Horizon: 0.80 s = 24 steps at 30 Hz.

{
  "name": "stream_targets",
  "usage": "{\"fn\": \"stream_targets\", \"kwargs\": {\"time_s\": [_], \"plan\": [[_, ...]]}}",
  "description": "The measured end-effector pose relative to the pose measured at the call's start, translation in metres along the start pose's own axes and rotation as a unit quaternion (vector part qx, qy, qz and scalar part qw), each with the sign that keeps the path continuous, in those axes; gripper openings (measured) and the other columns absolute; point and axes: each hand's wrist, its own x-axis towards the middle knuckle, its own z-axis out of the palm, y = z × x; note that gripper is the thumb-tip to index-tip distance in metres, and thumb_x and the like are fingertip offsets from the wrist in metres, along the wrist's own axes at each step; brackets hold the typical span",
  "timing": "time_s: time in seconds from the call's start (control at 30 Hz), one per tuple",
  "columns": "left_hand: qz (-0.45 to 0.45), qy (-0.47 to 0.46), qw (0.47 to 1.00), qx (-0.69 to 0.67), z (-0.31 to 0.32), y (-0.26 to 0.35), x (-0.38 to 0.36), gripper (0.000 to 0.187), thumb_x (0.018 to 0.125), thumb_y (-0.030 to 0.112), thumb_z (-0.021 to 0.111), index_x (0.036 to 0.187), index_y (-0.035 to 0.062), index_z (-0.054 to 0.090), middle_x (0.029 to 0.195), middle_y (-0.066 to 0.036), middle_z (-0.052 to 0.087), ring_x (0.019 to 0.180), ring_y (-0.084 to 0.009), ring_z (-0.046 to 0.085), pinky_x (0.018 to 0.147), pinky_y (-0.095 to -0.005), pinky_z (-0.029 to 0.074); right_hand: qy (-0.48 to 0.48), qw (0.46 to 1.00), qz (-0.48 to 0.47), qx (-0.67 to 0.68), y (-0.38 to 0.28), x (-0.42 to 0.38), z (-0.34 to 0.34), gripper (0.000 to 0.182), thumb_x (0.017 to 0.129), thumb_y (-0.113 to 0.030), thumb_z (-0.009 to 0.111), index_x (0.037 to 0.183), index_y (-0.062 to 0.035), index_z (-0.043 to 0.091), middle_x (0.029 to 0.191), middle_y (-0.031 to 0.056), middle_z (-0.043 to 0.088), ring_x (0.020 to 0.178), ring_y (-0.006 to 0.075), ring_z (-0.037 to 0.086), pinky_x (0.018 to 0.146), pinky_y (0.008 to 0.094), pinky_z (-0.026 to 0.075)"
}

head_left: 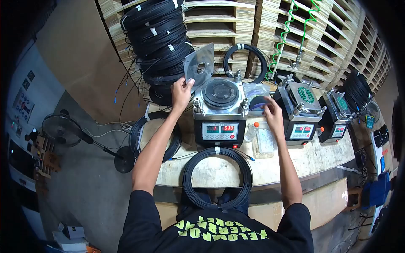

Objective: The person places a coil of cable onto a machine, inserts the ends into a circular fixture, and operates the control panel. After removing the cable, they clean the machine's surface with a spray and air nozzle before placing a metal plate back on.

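My left hand (182, 93) pinches the lower corner of a square metal plate (199, 67) with a round hole, which stands tilted left of the nearest machine. That machine (219, 128) has a round dark disc (221, 93) on top, metal posts at its corners and a lit display. On its right, my right hand (273, 110) has its fingers bent around the edge of a dark round film (257, 102), over a clear plastic packet (255, 89). A coil of black cable (190, 181) lies at the table's front edge, partly over my lap.
Two similar machines (301, 107) (337, 110) stand to the right. A bottle with an orange cap (252, 131) and a clear tray (265, 141) are beside the nearest machine. Stacked cable coils (162, 38) rise at the back left. A black fan (67, 130) stands at the left.
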Motion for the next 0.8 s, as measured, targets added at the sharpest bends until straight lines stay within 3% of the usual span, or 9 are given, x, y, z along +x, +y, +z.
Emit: {"fn": "stream_targets", "kwargs": {"time_s": [0.1,0.13,0.27,0.4,0.5,0.53,0.63,0.7,0.8], "plan": [[0.111,0.015,0.993,0.044,-0.014,0.056,-0.011,0.021,0.097,0.012,0.067,0.111,-0.0018,0.073,0.095,-0.020,0.076,0.087,-0.0194,0.074,0.071,-0.0304,0.053,-0.114,0.985,0.036,0.127,-0.071,0.035,0.008,0.036,0.101,-0.012,0.059,0.132,0.0051,0.058,0.095,0.0130,0.071,0.074,0.0116,0.066,0.067,0.0253,0.050],[0.196,0.028,0.980,0.033,-0.017,0.073,-0.011,0.027,0.096,0.005,0.064,0.123,0.0027,0.070,0.104,-0.024,0.073,0.095,-0.0299,0.075,0.075,-0.0370,0.057,-0.157,0.971,0.050,0.175,-0.096,0.043,0.015,0.037,0.102,-0.016,0.060,0.131,0.0064,0.058,0.094,0.0126,0.071,0.072,0.0107,0.065,0.065,0.0242,0.049],[0.332,-0.027,0.924,0.190,-0.027,0.096,-0.013,0.049,0.091,-0.006,0.061,0.137,0.0114,0.063,0.122,-0.023,0.068,0.106,-0.0386,0.070,0.087,-0.0458,0.059,-0.137,0.937,0.103,0.304,-0.166,0.054,0.058,0.036,0.104,-0.026,0.062,0.123,0.0032,0.056,0.084,0.0053,0.065,0.067,0.0088,0.061,0.058,0.0230,0.047],[0.428,-0.061,0.857,0.279,-0.031,0.090,-0.011,0.065,0.084,0.003,0.072,0.145,0.0199,0.056,0.123,-0.021,0.066,0.110,-0.0382,0.068,0.093,-0.0491,0.057,-0.061,0.930,0.133,0.338,-0.148,0.063,0.073,0.021,0.101,-0.020,0.066,0.105,-0.0016,0.058,0.080,-0.0038,0.056,0.063,0.0030,0.053,0.054,0.0178,0.043],[0.325,-0.027,0.890,0.318,-0.031,0.107,-0.021,0.077,0.082,0.012,0.078,0.152,0.0228,0.047,0.129,-0.026,0.061,0.108,-0.0400,0.067,0.093,-0.0503,0.055,-0.079,0.936,0.100,0.328,-0.128,0.068,0.067,0.020,0.101,-0.019,0.067,0.107,-0.0014,0.060,0.082,-0.0058,0.058,0.065,0.0014,0.049,0.058,0.0181,0.044],[0.173,-0.143,0.952,0.210,-0.032,0.101,-0.016,0.096,0.077,0.021,0.086,0.158,0.0202,0.035,0.133,-0.030,0.056,0.109,-0.0401,0.066,0.093,-0.0485,0.054,-0.087,0.940,0.086,0.320,-0.125,0.070,0.066,0.021,0.101,-0.020,0.066,0.108,-0.0012,0.060,0.083,-0.0058,0.058,0.066,0.0012,0.049,0.059,0.0185,0.044],[0.139,-0.241,0.960,0.020,-0.025,0.077,0.004,0.096,0.081,0.018,0.086,0.160,0.0100,0.032,0.123,-0.019,0.063,0.105,-0.0247,0.066,0.093,-0.0337,0.051,-0.095,0.942,0.054,0.317,-0.092,0.091,0.067,0.027,0.101,-0.015,0.065,0.120,0.0035,0.062,0.092,0.0018,0.069,0.073,0.0051,0.058,0.069,0.0227,0.050],[-0.099,-0.276,0.946,-0.141,-0.027,0.073,0.013,0.094,0.090,0.029,0.081,0.160,-0.0001,0.026,0.101,-0.006,0.067,0.087,-0.0084,0.058,0.083,-0.0277,0.049,-0.088,0.948,0.036,0.305,-0.078,0.103,0.070,0.036,0.102,-0.015,0.065,0.130,0.0063,0.059,0.100,0.0058,0.072,0.079,0.0071,0.063,0.070,0.0240,0.051],[-0.129,-0.269,0.937,-0.184,-0.020,0.045,0.021,0.079,0.096,0.023,0.074,0.157,-0.0038,0.030,0.091,-0.002,0.068,0.083,-0.0069,0.058,0.078,-0.0255,0.048,-0.104,0.953,0.059,0.277,-0.053,0.113,0.071,0.044,0.101,-0.015,0.066,0.137,0.0077,0.056,0.102,0.0096,0.074,0.084,0.0095,0.066,0.073,0.0255,0.053]]}}
